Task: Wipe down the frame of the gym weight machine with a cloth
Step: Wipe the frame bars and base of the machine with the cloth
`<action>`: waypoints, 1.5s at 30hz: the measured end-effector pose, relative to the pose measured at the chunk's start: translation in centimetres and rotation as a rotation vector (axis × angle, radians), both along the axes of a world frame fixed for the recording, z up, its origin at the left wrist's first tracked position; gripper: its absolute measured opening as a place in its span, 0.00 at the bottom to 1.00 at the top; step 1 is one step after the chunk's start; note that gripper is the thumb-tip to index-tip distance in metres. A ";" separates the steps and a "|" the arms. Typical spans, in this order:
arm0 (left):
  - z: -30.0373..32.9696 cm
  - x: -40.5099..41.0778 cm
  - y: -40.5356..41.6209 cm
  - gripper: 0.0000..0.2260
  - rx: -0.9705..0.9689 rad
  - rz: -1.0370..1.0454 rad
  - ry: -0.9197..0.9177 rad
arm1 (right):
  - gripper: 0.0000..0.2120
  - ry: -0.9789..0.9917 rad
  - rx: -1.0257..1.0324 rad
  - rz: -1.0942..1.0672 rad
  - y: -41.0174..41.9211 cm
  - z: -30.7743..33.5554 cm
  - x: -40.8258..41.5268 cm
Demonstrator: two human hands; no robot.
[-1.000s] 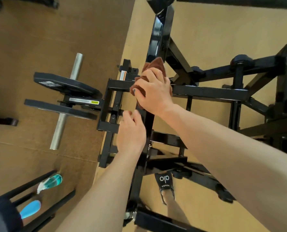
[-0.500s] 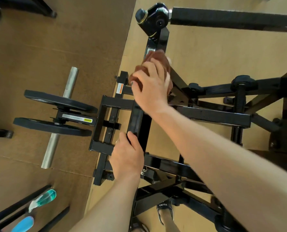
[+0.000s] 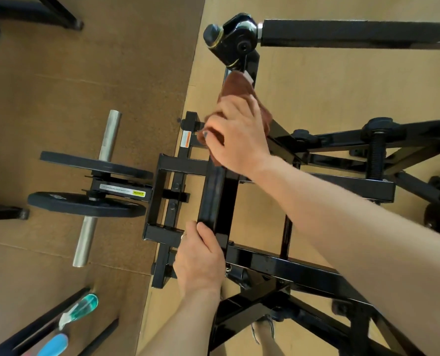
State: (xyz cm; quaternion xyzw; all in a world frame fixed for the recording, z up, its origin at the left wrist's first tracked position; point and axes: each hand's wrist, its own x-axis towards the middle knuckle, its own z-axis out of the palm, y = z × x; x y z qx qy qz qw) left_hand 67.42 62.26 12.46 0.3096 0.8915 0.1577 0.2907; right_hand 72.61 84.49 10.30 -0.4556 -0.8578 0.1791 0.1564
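Observation:
The black steel frame (image 3: 217, 199) of the weight machine runs up the middle of the head view toward a glossy pivot joint (image 3: 235, 39). My right hand (image 3: 235, 136) grips a brown cloth (image 3: 239, 84) and presses it onto the upper part of the central bar, just below the joint. Most of the cloth is bunched under my fingers; its far end sticks out above them. My left hand (image 3: 200, 259) grips the same bar lower down, fingers curled round its left edge, a ring on one finger.
Two black weight plates (image 3: 90, 185) sit on a silver sleeve (image 3: 109, 134) at the left. A spray bottle (image 3: 78, 310) lies at the lower left beside black bars. A padded arm (image 3: 355, 33) crosses the top right. My foot (image 3: 263, 331) stands under the frame.
My right hand slid the cloth up the central bar from the crossbar junction toward the pivot joint. My left hand kept hold of the bar lower down. My view shifted upward along the machine.

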 end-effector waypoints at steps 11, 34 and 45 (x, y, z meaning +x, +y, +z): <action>0.1 -0.1 0.0 0.13 -0.024 0.010 -0.046 | 0.17 -0.244 -0.009 -0.093 -0.3 1.8 -1.9; 0.0 0.0 0.0 0.13 -0.005 0.023 -0.058 | 0.20 -0.484 0.016 -0.095 4.0 2.6 -3.5; -0.2 0.1 -0.1 0.10 -0.009 0.025 -0.035 | 0.12 0.158 -0.052 -0.143 -5.0 -0.3 -0.8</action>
